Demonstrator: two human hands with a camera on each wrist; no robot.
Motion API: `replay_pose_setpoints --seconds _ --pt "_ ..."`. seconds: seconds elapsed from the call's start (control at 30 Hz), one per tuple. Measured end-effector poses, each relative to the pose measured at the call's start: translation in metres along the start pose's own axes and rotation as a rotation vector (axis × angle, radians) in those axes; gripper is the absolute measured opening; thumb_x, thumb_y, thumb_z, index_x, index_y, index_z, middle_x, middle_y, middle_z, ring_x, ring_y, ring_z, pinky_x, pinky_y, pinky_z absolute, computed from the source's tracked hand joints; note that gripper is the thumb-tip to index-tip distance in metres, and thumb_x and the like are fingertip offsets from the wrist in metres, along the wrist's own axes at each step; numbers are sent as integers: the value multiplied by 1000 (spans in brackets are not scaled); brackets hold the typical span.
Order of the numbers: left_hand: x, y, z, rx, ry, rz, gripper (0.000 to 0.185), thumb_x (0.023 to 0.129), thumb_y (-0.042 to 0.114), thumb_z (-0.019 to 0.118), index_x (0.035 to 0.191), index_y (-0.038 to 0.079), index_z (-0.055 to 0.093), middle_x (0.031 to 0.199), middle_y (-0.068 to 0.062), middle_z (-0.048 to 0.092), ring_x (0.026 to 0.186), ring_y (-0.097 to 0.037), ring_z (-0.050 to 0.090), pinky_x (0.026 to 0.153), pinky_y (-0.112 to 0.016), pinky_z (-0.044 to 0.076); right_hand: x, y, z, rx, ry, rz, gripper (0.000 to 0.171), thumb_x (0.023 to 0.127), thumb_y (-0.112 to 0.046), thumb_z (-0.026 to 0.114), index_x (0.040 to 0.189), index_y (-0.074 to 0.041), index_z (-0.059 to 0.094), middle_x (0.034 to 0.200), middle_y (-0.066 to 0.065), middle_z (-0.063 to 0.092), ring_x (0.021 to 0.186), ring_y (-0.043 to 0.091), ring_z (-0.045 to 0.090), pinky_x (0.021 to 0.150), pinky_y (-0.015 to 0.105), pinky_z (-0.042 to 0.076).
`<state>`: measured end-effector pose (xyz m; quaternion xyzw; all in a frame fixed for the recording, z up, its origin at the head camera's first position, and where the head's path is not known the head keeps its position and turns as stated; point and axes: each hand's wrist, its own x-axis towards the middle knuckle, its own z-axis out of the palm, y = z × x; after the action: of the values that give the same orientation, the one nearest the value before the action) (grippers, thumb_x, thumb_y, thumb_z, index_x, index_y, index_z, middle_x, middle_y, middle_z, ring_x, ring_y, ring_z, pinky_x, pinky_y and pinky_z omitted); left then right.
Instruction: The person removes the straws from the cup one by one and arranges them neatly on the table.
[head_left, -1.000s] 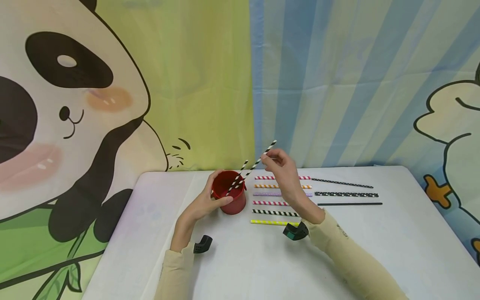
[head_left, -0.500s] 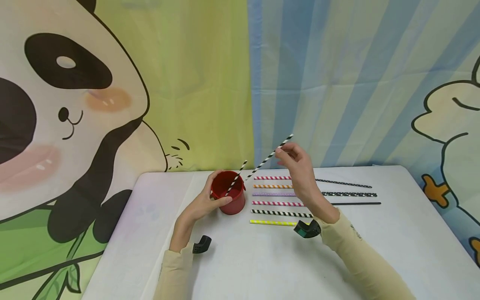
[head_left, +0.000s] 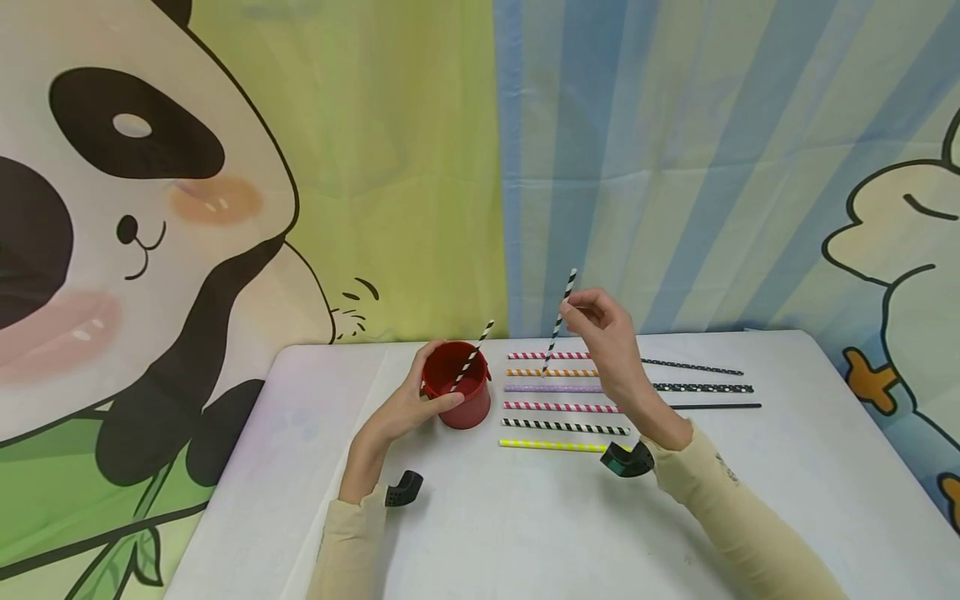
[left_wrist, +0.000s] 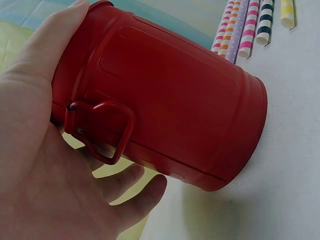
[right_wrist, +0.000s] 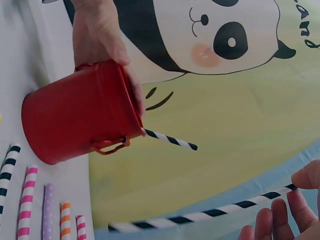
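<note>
Behind the white table (head_left: 525, 533) a cartoon panda curtain (head_left: 150, 208) is hanging, with blue striped fabric beside it. On the table the left hand (head_left: 408, 406) is wrapping its fingers and thumb round a small red metal bucket with a wire handle (head_left: 459, 390), which is standing near the table's middle. One black-and-white striped paper straw (head_left: 471, 357) is leaning out of the bucket's mouth. The right hand (head_left: 604, 339) is hovering above the table, to the right of the bucket, pinching a second black-and-white striped paper straw (head_left: 558, 318) near its upper end; that straw is hanging almost upright, clear of the bucket. Under it a row of coloured paper straws (head_left: 558, 406) is lying side by side, with three dark straws (head_left: 701, 387) lying further right.
</note>
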<state>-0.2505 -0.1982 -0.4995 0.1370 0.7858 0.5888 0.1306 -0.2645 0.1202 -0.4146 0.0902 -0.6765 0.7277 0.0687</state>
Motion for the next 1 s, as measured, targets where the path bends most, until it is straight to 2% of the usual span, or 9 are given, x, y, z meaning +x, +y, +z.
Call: replay_pose_setpoints --seconds 0.13,0.27,0.43,0.6,0.77,1.0 --pt "1 -2 0 -6 0 3 92 89 28 76 158 28 16 153 3 36 142 -25 34 111 -51 38 -2 1 -4 -64 -25 -19 18 98 -22 67 109 -8 63 107 -2 62 101 22 60 88 24 51" --pt "1 -2 0 -11 -4 8 93 89 28 76 159 25 15 153 2 36 143 -25 33 112 -53 37 -4 0 -10 -202 -61 -48 21 99 -26 65 110 -9 63 111 -2 61 107 16 61 90 25 50" --pt "1 -2 -1 -4 -4 3 93 89 30 76 158 26 15 153 3 36 143 -25 32 112 -54 37 -6 0 -18 -348 -129 -106 19 99 -27 65 108 -11 64 110 1 62 103 14 62 91 29 51" --pt "0 -1 0 -1 1 -12 91 88 29 77 157 32 17 153 2 36 143 -25 32 112 -53 38 -11 0 -24 -500 -208 -173 12 99 -23 65 107 -14 65 109 0 63 101 14 61 92 37 51" --pt "0 -1 0 -1 -3 -12 91 89 27 76 158 30 16 154 -1 34 144 -27 31 112 -54 37 -19 2 -27 -639 -263 -221 9 97 -21 67 105 -17 65 108 -2 63 103 17 59 89 46 51" --pt "0 -1 0 -6 4 -15 93 89 27 77 158 29 15 154 -1 35 144 -27 32 112 -52 38 -30 8 -34 -744 -332 -270 8 95 -15 65 99 -22 64 107 -3 60 102 21 59 88 48 49"
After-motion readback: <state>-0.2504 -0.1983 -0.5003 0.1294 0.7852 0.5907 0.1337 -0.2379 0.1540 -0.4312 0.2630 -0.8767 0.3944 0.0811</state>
